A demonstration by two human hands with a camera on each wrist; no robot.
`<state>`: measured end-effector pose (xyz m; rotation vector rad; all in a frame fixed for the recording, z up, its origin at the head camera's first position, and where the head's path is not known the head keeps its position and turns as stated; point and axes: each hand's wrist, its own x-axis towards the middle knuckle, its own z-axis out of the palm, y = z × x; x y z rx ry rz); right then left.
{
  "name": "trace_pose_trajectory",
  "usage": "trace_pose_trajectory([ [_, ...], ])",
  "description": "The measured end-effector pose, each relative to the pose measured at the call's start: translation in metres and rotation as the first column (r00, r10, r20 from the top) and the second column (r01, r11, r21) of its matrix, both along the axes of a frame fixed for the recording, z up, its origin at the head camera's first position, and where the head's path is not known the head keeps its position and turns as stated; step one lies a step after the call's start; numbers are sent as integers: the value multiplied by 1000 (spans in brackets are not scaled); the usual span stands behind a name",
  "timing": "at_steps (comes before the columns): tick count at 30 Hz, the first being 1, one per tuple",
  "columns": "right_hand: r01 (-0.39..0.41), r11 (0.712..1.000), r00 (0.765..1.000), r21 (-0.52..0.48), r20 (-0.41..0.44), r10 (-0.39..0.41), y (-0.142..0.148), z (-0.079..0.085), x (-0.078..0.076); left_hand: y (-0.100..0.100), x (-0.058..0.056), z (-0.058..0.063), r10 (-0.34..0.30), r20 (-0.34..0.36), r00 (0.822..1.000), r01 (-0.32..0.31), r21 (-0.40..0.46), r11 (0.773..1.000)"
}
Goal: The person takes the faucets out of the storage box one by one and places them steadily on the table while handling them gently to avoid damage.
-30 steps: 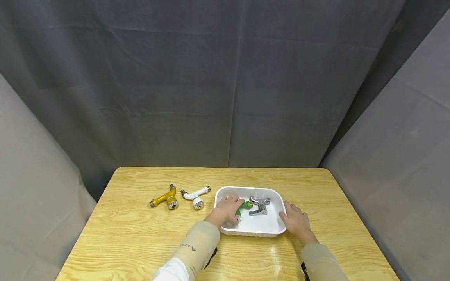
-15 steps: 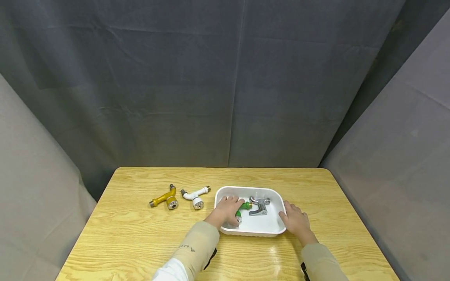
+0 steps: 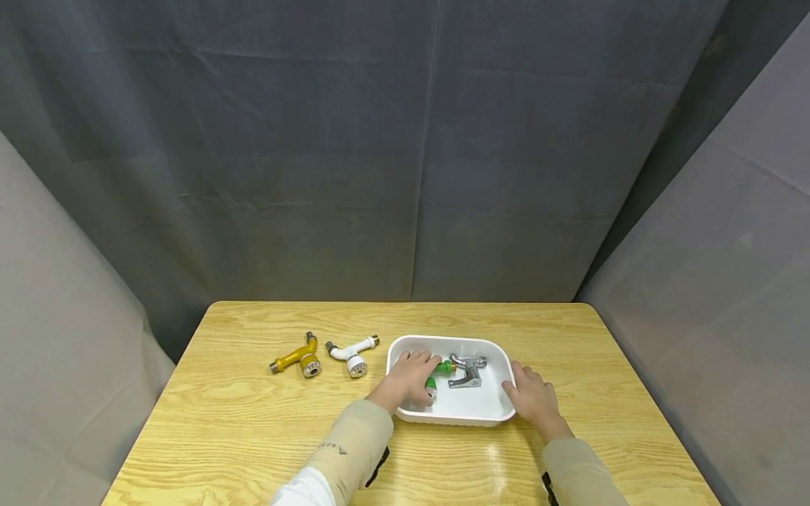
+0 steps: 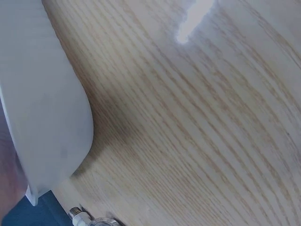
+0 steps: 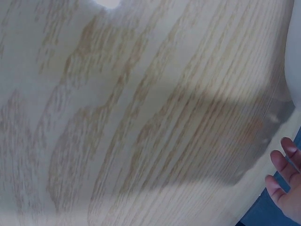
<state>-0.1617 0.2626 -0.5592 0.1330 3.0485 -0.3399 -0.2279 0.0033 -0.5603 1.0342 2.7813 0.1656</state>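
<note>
My left hand [image 3: 411, 379] reaches into the left part of a white plastic tray [image 3: 465, 414], with thumb and fingers around a green faucet [image 3: 446, 368] that it partly covers. Beside the green faucet in the tray lies a chrome faucet [image 3: 468, 372]. My right hand [image 3: 534, 400] holds the tray's right rim, thumb over the edge and fingers along the outside. In the right wrist view several fingertips [image 5: 283, 162] extend loosely. The left wrist view shows the tray's outer wall [image 4: 51, 103]; the left fingers' hold is hidden there.
Left of the tray, a white faucet [image 3: 354, 353] and a yellow faucet [image 3: 297, 357] lie on the wooden table [image 3: 253, 429]. A dark grey curtain [image 3: 316, 176] hangs behind the table, with light cloth [image 3: 709, 281] at the sides.
The green faucet has shifted very slightly to the right under my left hand. My right hand has stayed at the tray's rim.
</note>
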Motion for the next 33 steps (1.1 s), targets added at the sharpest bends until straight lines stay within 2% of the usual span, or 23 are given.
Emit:
trace_pose_trajectory([
  [7, -3, 1000, 1000, -4, 8, 3, 0, 0, 0, 1, -2, 1, -11, -33, 999, 12, 26, 1000],
  [17, -5, 1000, 1000, 2, 6, 5, 0, -1, 1, -2, 0, 12, -24, -47, 999, 28, 83, 996],
  [26, -7, 1000, 1000, -2, 4, 7, -1, 2, 1, -14, 1, 22, -59, -109, 992, 73, 127, 989],
  [33, -7, 1000, 1000, 21, -2, 7, 0, 0, 0, -26, 2, 25, -42, -162, 986, 70, 169, 983],
])
